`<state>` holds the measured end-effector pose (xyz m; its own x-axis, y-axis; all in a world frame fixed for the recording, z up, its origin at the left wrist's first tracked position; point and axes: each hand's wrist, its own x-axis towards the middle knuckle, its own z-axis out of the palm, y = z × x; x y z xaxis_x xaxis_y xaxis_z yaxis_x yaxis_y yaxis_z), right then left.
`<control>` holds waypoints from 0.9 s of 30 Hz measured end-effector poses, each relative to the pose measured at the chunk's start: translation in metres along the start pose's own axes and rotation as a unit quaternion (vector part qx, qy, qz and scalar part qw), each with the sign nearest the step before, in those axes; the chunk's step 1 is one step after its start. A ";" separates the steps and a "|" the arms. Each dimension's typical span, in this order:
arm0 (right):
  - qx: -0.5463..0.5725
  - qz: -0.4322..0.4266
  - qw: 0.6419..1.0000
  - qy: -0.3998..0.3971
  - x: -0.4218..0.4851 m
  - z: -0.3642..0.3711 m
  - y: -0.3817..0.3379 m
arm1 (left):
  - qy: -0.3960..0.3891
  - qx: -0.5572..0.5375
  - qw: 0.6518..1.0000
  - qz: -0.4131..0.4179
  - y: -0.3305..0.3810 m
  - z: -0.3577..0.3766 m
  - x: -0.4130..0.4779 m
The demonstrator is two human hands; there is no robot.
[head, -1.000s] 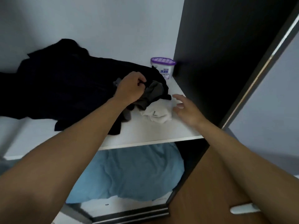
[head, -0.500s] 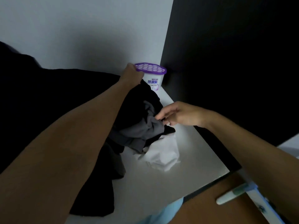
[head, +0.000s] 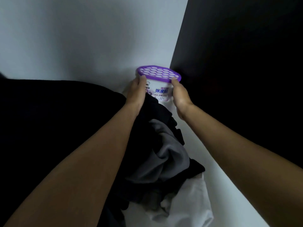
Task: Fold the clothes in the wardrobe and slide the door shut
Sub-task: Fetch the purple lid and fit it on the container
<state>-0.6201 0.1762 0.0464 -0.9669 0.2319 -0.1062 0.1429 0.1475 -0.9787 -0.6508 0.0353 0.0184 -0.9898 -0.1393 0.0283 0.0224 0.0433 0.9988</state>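
Observation:
A white dehumidifier tub (head: 159, 84) with a purple honeycomb lid stands in the back right corner of the white wardrobe shelf (head: 211, 163). My left hand (head: 136, 94) presses its left side and my right hand (head: 180, 94) its right side, so both hold it. Below my arms lies a heap of clothes: a large black garment (head: 54, 122) on the left, a grey garment (head: 170, 154) in the middle and a white one (head: 188, 203) at the front. The sliding door is out of view.
The pale back wall (head: 85, 38) rises behind the tub. The dark side panel (head: 246, 71) of the wardrobe closes the shelf on the right, close to my right forearm.
Both hands have let go of the clothes and moved back to the corner, where they now clasp the tub. My view has moved closer in over the shelf.

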 end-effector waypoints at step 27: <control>0.241 -0.027 0.966 -0.092 -0.149 -0.072 -0.071 | 0.050 -0.129 0.990 -0.039 0.143 -0.006 -0.193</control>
<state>-0.4706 0.1999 0.1444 -0.9977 0.0555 -0.0389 0.0192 -0.3196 -0.9474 -0.4556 0.0627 0.1562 -0.9716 -0.2294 -0.0581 -0.0052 -0.2246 0.9744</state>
